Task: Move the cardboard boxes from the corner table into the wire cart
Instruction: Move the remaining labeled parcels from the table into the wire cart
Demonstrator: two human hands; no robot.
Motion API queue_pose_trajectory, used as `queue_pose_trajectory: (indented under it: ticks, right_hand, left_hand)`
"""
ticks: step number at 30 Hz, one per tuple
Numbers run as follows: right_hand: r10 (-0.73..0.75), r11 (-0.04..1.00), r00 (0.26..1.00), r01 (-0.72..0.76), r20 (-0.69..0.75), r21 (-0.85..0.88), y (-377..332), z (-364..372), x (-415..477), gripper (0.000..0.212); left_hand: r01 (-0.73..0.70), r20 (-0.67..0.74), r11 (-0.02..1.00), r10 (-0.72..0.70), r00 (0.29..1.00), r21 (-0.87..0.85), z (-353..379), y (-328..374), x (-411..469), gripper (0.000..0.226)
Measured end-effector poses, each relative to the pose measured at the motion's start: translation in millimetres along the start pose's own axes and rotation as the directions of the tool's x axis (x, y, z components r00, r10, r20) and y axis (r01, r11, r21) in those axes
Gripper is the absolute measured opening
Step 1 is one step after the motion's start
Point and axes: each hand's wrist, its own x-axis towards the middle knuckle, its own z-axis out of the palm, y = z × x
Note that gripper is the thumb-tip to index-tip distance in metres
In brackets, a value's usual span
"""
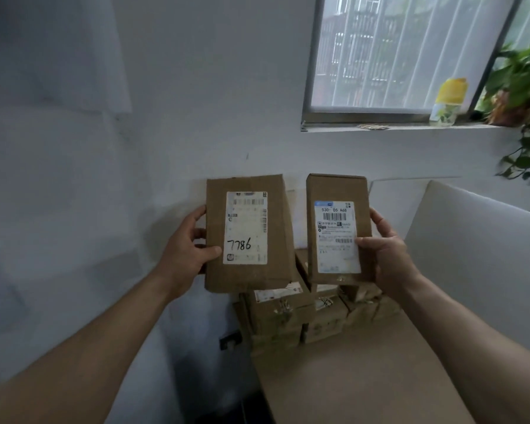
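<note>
While I am holding one box in each hand, both boxes are hanging clear above the stack [303,319] on the table [364,387]. My left hand [190,243] is gripping the left box [245,231], the one marked 7786, with the thumb lying across its labelled face and the fingers curling round its outer edge. My right hand [386,252] is gripping the right box [337,231] likewise, thumb pressing on the label and fingers wrapping the right edge. Both boxes are standing upright, side by side, near each other but apparently not touching. Since one hand is managing each, I am judging them light. The cardboard is looking stiff, though dented at the corners, so the long edges are offering the safest hold. The glossy labels may be slick under a thumb. More boxes are lying piled in the stack, tight in the corner against the wall [196,117], some showing torn tape. A white panel [478,246] is standing just beside the table on the right and may be crowding any swing to that side. On the sill [410,127], a yellow-capped bottle [447,102] and a plant [520,93] are sitting well apart from my hands. The cart is not showing in view, so I cannot tell which way I should be turning.
</note>
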Motion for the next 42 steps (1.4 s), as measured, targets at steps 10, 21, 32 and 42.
queue_pose_trajectory:
  ticks: [10, 21, 32, 42]
  right_hand:
    - [-0.060, 0.998, 0.981, 0.062, 0.185, -0.005, -21, 28, -40, 0.066]
    - [-0.119, 0.990, 0.936, 0.138, 0.333, -0.033, -37, 108, -103, 0.052]
    - [-0.124, 0.987, 0.866, 0.159, 0.484, -0.031, -38, 199, -195, 0.051]
    - [-0.092, 0.994, 0.751, 0.106, 0.654, 0.019, 5, 326, -334, 0.048]
  left_hand:
    - [-0.027, -0.145, 0.997, 0.038, 0.989, 0.079, -21, 49, -101, 0.090]
    - [0.006, -0.312, 0.995, 0.026, 0.950, 0.101, -57, 95, -215, 0.091]
    - [-0.028, -0.418, 0.997, 0.054, 0.907, 0.068, -129, 131, -347, 0.091]
    - [0.029, -0.622, 0.986, 0.082, 0.779, 0.167, -211, 157, -552, 0.089]
